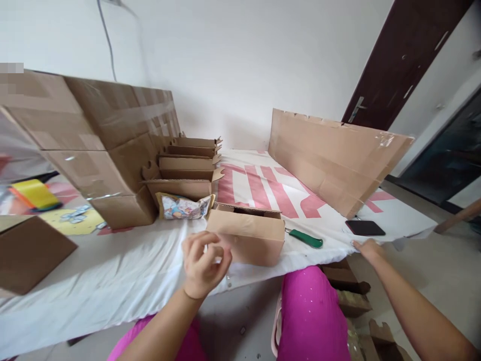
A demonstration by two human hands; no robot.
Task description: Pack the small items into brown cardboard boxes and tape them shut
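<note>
Desk (124,271) w/ white cloth runs across in front of both hands. Big taped cartons (93,135) are stacked far L of your L hand (205,263). A flat cardboard sheet (330,155) leans on the wall beyond your R hand (370,248). A row of open boxes (184,168) sits beyond the L hand, and a closed brown box (26,253) is well to its L.

The small open box (248,238) sits just behind the L hand, btwn both hands and near the desk edge. The L hand is raised in front of it, fingers curled narrow, thumb pinched to fingertips. Can't tell if anything's in the pinch. The R hand rests at the desk edge, well apart from the box; its fingers are mostly hidden, so can't tell the grip.

Judged step: box open, L hand working something tiny.

A black phone (365,228) lies just beyond the R hand. A printed packet (184,206) lies beyond the L hand. A green-handled cutter (306,237) lies btwn the box and the R hand. Reaching for the box w/ the R hand means passing over it, so mind the blade end.
</note>
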